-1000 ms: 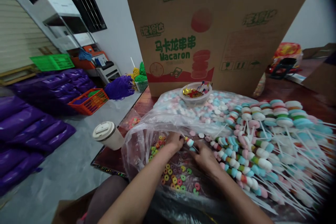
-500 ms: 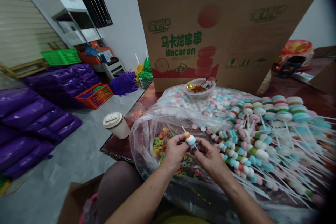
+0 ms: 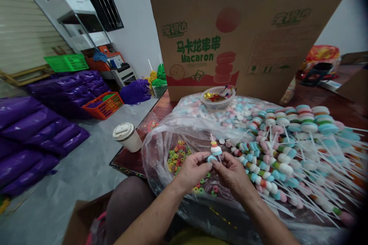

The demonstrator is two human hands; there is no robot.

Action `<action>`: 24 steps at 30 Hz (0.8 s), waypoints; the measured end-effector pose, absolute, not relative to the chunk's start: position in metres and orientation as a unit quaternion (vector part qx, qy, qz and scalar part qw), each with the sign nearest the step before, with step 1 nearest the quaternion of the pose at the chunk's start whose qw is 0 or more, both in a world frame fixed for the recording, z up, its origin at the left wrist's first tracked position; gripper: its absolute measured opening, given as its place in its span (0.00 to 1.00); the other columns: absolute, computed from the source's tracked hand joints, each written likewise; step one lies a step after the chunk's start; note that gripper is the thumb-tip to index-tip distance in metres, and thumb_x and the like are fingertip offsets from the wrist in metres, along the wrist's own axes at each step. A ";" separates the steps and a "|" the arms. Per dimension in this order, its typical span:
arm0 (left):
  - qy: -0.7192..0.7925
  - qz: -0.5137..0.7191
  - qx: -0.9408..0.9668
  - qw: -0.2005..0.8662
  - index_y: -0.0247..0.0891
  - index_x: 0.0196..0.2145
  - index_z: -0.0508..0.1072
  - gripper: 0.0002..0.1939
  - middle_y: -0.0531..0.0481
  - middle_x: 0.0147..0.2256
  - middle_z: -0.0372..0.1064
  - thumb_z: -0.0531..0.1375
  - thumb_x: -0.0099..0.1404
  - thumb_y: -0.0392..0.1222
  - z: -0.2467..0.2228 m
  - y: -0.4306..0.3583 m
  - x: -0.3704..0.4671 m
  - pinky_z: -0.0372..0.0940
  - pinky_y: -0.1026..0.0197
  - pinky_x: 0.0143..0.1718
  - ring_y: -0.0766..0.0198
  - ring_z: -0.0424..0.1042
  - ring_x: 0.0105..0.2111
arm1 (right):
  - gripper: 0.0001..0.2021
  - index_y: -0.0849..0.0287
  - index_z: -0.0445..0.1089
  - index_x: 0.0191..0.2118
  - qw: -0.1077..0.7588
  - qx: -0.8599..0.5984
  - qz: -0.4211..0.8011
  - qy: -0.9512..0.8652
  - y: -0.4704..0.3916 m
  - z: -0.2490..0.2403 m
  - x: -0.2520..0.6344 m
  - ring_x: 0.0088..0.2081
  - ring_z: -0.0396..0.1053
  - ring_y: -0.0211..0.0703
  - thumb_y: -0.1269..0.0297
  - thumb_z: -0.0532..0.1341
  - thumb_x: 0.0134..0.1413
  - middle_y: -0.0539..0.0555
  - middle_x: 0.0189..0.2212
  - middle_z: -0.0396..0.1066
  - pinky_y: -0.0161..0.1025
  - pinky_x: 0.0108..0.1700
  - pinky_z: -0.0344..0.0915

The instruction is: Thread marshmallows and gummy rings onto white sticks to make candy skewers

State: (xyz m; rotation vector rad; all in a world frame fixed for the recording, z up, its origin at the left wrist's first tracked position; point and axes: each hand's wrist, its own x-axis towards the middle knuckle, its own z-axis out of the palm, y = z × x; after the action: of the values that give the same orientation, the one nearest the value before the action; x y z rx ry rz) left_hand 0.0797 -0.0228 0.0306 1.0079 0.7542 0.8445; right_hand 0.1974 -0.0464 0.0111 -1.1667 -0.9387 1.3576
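Between my two hands a small candy skewer [image 3: 215, 150] stands tilted on its white stick, with red and yellow rings near the tip and white and blue pieces beneath. My left hand [image 3: 193, 170] is closed, thumb and fingers pinching a pale blue candy piece [image 3: 212, 159] just below the skewer. My right hand [image 3: 234, 174] is closed around the lower part of the skewer; its fingers partly hide the stick. Under and left of my hands, colourful ring candies [image 3: 177, 157] lie in a clear plastic bag [image 3: 152, 149]. Right of my right hand, many finished-looking skewers [image 3: 276, 164] are piled.
Loose pastel candies [image 3: 198, 111] lie on plastic behind my hands, with a clear bowl [image 3: 218, 104] of wrappers on them. A large cardboard box [image 3: 244, 46] stands at the back. A lidded cup [image 3: 128, 138] sits at the table's left edge. Purple sacks [image 3: 34, 138] lie on the floor.
The skewer is now more upright and slightly farther right, and a blue piece shows apart from it at my left fingertips. Both hands have shifted slightly.
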 end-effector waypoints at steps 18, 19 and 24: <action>0.512 0.476 0.420 0.579 0.33 0.32 0.72 0.14 0.52 0.23 0.69 0.61 0.43 0.31 -0.009 -0.010 0.075 0.62 0.69 0.25 0.70 0.66 0.22 | 0.10 0.52 0.66 0.36 0.063 -0.707 0.083 -0.699 -0.096 0.019 0.206 0.24 0.70 0.41 0.67 0.49 0.53 0.50 0.23 0.72 0.34 0.20 0.44; 0.513 0.484 0.420 0.571 0.33 0.34 0.71 0.16 0.52 0.25 0.70 0.61 0.43 0.30 -0.010 -0.010 0.076 0.62 0.69 0.25 0.70 0.66 0.23 | 0.09 0.52 0.66 0.37 0.040 -0.711 0.082 -0.697 -0.095 0.022 0.204 0.24 0.70 0.42 0.67 0.50 0.53 0.51 0.24 0.73 0.34 0.20 0.43; 0.548 0.469 0.468 0.511 0.34 0.33 0.74 0.15 0.52 0.26 0.70 0.59 0.44 0.30 -0.011 -0.014 0.081 0.62 0.68 0.27 0.69 0.66 0.24 | 0.09 0.53 0.66 0.36 -0.024 -0.726 0.057 -0.685 -0.093 0.031 0.199 0.22 0.71 0.45 0.69 0.51 0.52 0.53 0.21 0.73 0.34 0.18 0.38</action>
State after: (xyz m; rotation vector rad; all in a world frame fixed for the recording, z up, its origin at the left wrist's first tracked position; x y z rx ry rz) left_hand 0.0811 -0.0139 -0.0114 1.1264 1.3191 1.1291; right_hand 0.1992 -0.0935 0.0306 -2.3169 -2.1839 0.1824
